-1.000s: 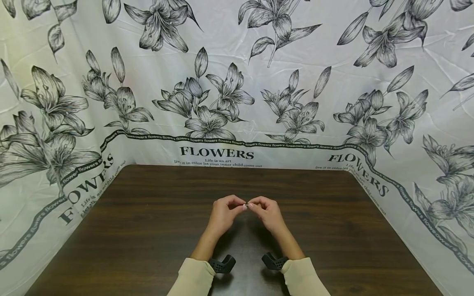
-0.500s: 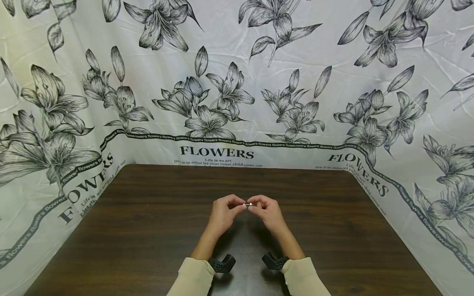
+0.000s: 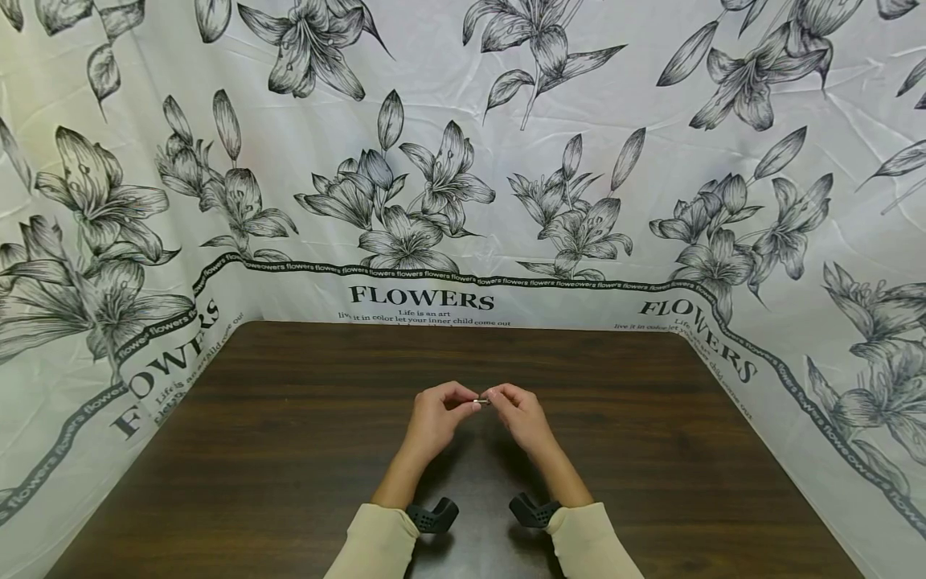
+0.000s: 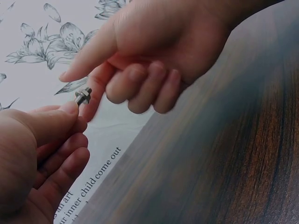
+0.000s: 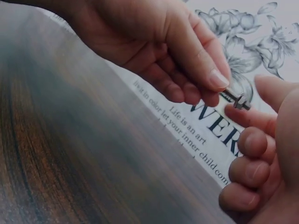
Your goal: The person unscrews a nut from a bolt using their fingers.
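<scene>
Above the table [image 3: 304, 482], the left hand [image 3: 436, 418] held a small metal bolt [image 4: 82, 97] in its pinching grip. Just right, the right hand [image 3: 522, 418] had its grip spread beside the nut [image 5: 240, 102].

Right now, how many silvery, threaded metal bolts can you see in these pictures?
1: the silvery, threaded metal bolt is pinched in the bare left hand, its free end near the bare right hand. Any more inside the hands would be hidden.

And there they are, low in the frame: a plain cream left sleeve [image 3: 376, 542], a matching right sleeve [image 3: 592, 542], and black, angular, perforated wrist cameras [image 3: 436, 516] beside both cuffs!
</scene>
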Tool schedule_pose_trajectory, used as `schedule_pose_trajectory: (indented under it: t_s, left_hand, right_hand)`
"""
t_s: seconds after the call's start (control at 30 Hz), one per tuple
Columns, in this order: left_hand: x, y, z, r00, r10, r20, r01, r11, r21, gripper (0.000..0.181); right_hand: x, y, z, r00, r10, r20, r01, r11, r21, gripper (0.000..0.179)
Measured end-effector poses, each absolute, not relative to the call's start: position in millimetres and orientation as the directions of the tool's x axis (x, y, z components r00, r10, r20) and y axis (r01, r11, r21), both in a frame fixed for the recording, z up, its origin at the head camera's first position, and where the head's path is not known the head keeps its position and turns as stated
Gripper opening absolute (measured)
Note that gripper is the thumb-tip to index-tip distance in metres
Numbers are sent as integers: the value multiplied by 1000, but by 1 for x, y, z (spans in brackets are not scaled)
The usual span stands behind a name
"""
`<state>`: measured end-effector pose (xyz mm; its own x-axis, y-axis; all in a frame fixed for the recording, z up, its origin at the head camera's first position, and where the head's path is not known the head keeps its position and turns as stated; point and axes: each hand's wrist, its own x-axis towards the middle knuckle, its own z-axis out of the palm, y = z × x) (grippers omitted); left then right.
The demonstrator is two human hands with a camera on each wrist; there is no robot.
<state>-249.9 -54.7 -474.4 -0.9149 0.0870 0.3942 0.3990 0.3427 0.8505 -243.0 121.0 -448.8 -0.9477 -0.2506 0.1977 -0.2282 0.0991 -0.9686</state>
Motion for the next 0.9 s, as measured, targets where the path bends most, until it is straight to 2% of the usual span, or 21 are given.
schedule_pose_trajectory:
  t_s: [0.13, 0.3, 0.6, 0.9]
  left_hand:
    - [-249, -54, -474, -912, 108, 395, 408, 317, 856, 8]
    - [-248, -54, -472, -905, 128, 406, 425, 314, 849, 8]
    - [-248, -55, -472, -907, 124, 402, 420, 317, 851, 7]
    - [-249, -56, -473, -908, 106, 406, 417, 332, 846, 7]
  right_hand:
    - [-246, 120, -453, -965, -237, 108, -142, 132, -981, 41]
    - [-245, 118, -455, -968, -241, 70, -97, 103, -990, 49]
    - [-242, 118, -449, -966, -254, 53, -77, 86, -993, 38]
    - [-243, 120, -451, -957, -266, 114, -126, 30, -992, 27]
